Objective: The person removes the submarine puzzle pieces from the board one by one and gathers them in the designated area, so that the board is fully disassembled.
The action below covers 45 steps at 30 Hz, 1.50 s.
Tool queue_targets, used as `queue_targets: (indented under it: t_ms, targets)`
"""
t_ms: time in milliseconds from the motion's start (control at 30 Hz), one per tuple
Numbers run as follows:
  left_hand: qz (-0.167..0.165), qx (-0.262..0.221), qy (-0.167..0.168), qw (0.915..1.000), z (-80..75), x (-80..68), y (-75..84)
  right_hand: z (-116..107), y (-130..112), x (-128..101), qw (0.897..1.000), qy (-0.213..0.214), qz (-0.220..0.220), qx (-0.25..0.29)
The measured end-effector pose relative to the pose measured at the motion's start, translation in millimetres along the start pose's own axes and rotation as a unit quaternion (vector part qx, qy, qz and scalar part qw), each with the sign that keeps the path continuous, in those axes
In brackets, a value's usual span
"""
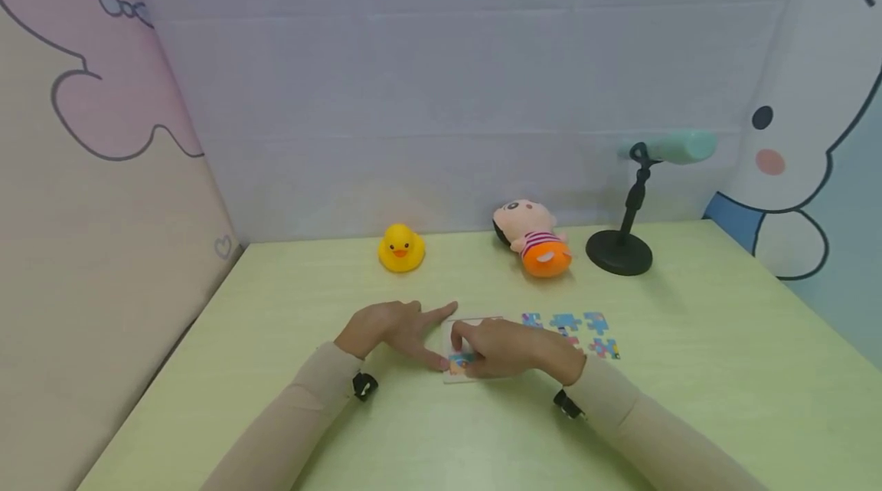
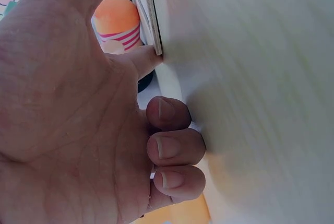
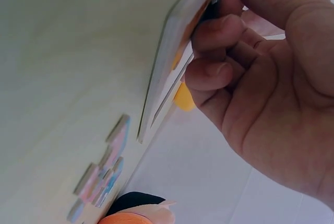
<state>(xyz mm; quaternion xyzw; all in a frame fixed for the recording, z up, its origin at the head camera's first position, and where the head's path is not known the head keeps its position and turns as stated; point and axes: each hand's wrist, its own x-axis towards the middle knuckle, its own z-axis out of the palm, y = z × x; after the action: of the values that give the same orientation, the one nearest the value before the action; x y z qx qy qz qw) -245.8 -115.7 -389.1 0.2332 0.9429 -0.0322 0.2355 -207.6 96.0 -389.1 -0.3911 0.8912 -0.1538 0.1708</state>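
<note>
On the green table lies a flat white puzzle board point(image 1: 475, 322), mostly under my hands. My left hand point(image 1: 420, 332) lies at its left edge, index finger and thumb stretched out against the board. In the left wrist view the other three fingers point(image 2: 169, 148) are curled and empty, and one fingertip touches the board's corner point(image 2: 153, 25). My right hand point(image 1: 506, 349) rests on the board, its bent fingers pinching a colourful puzzle piece point(image 1: 460, 361) at the near edge. From the right wrist view, the fingertips point(image 3: 211, 31) press on the board point(image 3: 172, 72).
Loose blue and pink puzzle pieces point(image 1: 586, 330) lie just right of the board. At the back stand a yellow rubber duck point(image 1: 401, 247), a plush doll point(image 1: 534, 240) on its side, and a black stand point(image 1: 619, 252) bearing a teal holder. Cartoon panels wall both sides.
</note>
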Motion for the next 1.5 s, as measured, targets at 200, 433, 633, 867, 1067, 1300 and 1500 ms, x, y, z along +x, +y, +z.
queue_targets:
  t_ms: [200, 433, 633, 867, 1067, 1300, 1500]
  targets:
    - [-0.001, 0.001, 0.0, 1.0, -0.4, -1.0, 0.9, 0.4, 0.5, 1.0, 1.0, 0.007, -0.003, 0.009]
    - [-0.001, -0.004, -0.003, 1.0, -1.9, -2.0, 1.2, 0.4, 0.1, 1.5, 1.0, 0.006, 0.002, -0.004]
    - [-0.007, -0.012, -0.004, 0.9999, -0.8, -2.4, 1.2, -1.4, -2.3, 1.3, 1.0, 0.014, 0.015, -0.002]
    - [-0.01, -0.013, -0.005, 0.9998, 0.6, -2.1, 0.8, -6.7, -5.2, -1.2, 1.0, 0.002, 0.013, 0.019]
    - [-0.01, -0.013, -0.002, 0.9999, 1.5, -1.2, -0.1, -13.3, -2.0, -4.8, 0.999, -0.01, -0.006, 0.035]
    - [-0.009, -0.011, -0.003, 0.9999, 1.4, -0.9, 0.7, -19.4, -0.9, -8.9, 0.996, -0.021, -0.016, 0.08]
    - [-0.011, -0.006, -0.003, 0.9999, -0.9, -1.4, 1.6, -21.6, -0.2, -8.4, 0.997, -0.019, -0.02, 0.069]
